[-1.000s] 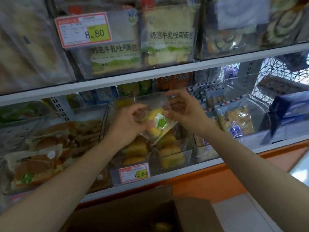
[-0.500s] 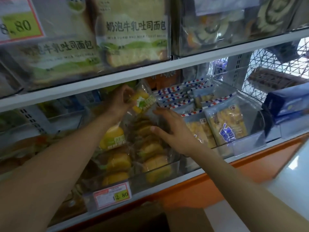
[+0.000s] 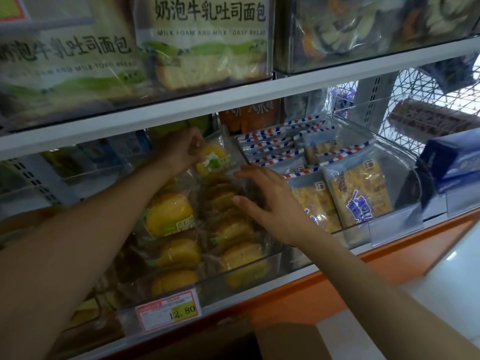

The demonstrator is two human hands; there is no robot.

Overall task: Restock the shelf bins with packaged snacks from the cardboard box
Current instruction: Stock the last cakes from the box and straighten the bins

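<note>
My left hand [image 3: 179,149] grips a clear-wrapped yellow cake packet [image 3: 214,159] with a green label at the back of a clear shelf bin [image 3: 259,274]. The bin holds several similar yellow cake packets [image 3: 168,214] in two rows. My right hand [image 3: 270,203] lies flat with fingers spread on the right row of packets, just below the held one. The cardboard box [image 3: 283,339] shows at the bottom edge, below the shelf.
A neighbouring bin [image 3: 397,227] on the right holds blue-and-yellow biscuit packs [image 3: 358,193]. Toast bread bags [image 3: 207,45] fill the shelf above. A 12.80 price tag [image 3: 168,310] hangs on the bin front. Dark blue packs [image 3: 452,162] and a wire rack [image 3: 428,92] stand far right.
Both hands carried the packet from in front of the bin up to its back. My right hand let go and now presses on the right row; the view has moved closer.
</note>
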